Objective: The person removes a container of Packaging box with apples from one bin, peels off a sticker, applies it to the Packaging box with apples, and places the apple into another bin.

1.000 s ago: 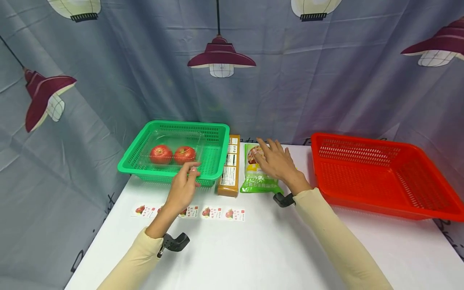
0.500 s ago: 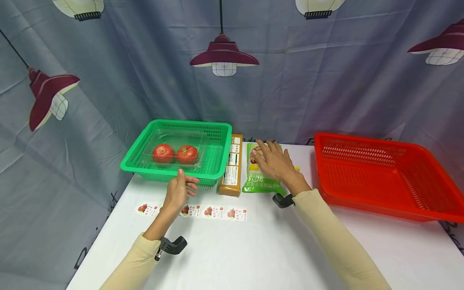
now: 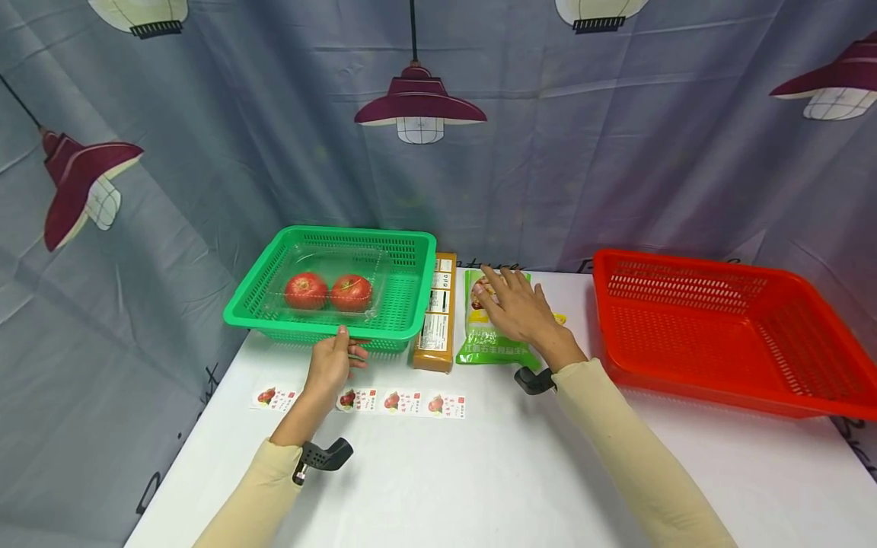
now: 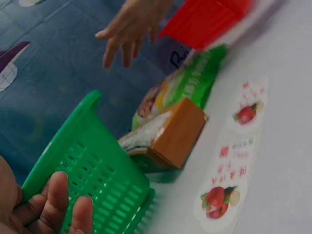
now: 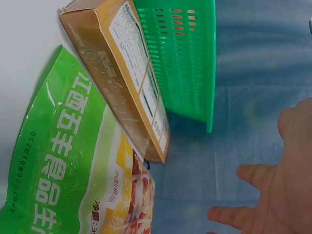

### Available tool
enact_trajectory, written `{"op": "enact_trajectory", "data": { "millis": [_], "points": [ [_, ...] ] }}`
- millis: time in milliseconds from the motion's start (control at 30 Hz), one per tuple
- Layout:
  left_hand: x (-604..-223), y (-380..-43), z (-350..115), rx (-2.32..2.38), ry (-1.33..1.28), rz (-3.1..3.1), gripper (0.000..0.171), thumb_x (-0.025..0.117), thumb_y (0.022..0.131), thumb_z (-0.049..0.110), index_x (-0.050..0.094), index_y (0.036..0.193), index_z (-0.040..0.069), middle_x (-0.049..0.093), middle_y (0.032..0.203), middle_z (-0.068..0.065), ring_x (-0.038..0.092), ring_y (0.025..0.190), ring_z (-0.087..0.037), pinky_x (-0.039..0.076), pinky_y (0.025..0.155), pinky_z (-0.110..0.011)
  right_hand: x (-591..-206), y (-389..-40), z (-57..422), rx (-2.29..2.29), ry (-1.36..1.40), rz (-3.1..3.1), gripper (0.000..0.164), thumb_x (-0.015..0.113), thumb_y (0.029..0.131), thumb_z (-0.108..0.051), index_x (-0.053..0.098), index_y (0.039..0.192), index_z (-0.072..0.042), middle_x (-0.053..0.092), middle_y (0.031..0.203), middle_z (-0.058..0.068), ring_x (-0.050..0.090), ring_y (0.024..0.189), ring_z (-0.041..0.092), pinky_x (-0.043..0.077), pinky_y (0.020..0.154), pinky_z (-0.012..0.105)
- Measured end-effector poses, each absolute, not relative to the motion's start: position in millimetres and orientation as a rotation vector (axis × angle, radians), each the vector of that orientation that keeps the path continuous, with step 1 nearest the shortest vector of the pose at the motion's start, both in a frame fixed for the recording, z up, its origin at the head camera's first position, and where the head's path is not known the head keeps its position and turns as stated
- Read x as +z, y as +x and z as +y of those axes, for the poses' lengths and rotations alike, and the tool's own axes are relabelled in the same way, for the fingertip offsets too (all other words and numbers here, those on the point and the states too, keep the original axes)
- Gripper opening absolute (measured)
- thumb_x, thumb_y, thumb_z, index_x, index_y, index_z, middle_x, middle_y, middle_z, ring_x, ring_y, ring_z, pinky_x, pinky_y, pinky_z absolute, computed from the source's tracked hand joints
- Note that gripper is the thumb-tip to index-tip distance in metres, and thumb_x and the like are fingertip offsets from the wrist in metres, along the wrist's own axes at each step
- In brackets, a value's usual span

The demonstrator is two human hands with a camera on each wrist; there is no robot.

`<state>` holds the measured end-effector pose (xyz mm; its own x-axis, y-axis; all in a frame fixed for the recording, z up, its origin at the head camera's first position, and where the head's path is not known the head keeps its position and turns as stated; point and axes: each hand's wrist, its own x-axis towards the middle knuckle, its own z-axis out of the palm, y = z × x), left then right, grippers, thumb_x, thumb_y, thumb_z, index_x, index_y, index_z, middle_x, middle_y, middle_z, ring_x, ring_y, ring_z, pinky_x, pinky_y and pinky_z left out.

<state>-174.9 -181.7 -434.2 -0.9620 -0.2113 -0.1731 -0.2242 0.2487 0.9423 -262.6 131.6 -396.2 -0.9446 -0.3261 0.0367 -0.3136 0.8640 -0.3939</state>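
My left hand (image 3: 332,368) is at the front rim of the green plastic basket (image 3: 400,333). The left wrist view shows its thumb side over the rim and its fingers (image 4: 57,195) against the outer wall. In that basket sits a clear plastic box (image 3: 291,266) holding two red apples (image 3: 305,291). My right hand (image 3: 524,310) hovers with spread fingers over a green food bag (image 3: 496,346), hiding part of its printed front. In the right wrist view, the right hand's fingers (image 5: 256,175) hold nothing.
A brown carton (image 3: 433,332) stands between the basket and the bag. On the right lies a red plastic basket (image 3: 719,388). A row of printed fruit labels (image 3: 400,402) runs along the white table (image 3: 479,479), partly behind the left forearm. A grey-blue curtain (image 3: 514,175) hangs behind.
My left hand has drawn back from over the basket's front edge, turned thumb up, and come to its front rim. My right hand stays over the bag, hardly moving.
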Motion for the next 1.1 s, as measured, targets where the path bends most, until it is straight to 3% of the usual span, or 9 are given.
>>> {"op": "enact_trajectory", "data": {
  "millis": [367, 667, 1100],
  "points": [
    [-434, -179, -185, 1.884, -0.407, 2.411, 0.061, 0.028, 0.108, 0.042, 0.066, 0.100, -0.005, 0.067, 0.091, -0.018, 0.065, 0.076, -0.021, 0.043, 0.067, -0.038, -396, -262, 121, -0.612, -0.588, 2.986, 0.071, 0.015, 0.100, -0.064, 0.019, 0.159, -0.024, 0.021, 0.159, 0.019, 0.009, 0.146, 0.043, 0.003, 0.108, 0.069],
    [-431, -179, -189, 1.883, -0.389, 2.367, 0.061, 0.028, 0.108, 0.043, 0.065, 0.112, -0.006, 0.066, 0.094, -0.016, 0.063, 0.076, -0.015, 0.042, 0.071, -0.039, -393, -264, 102, -0.553, -0.662, 2.994, 0.064, 0.022, 0.104, -0.056, 0.021, 0.158, -0.022, 0.024, 0.158, 0.018, 0.014, 0.145, 0.044, 0.009, 0.110, 0.065],
    [-431, -178, -188, 1.882, -0.393, 2.368, 0.059, 0.029, 0.109, 0.040, 0.065, 0.112, -0.006, 0.066, 0.094, -0.017, 0.064, 0.076, -0.016, 0.043, 0.070, -0.038, -387, -261, 79, -0.585, -0.740, 2.935, 0.065, 0.019, 0.103, -0.061, 0.017, 0.159, -0.028, 0.022, 0.159, 0.016, 0.011, 0.146, 0.041, 0.007, 0.111, 0.065]
  ]
}}
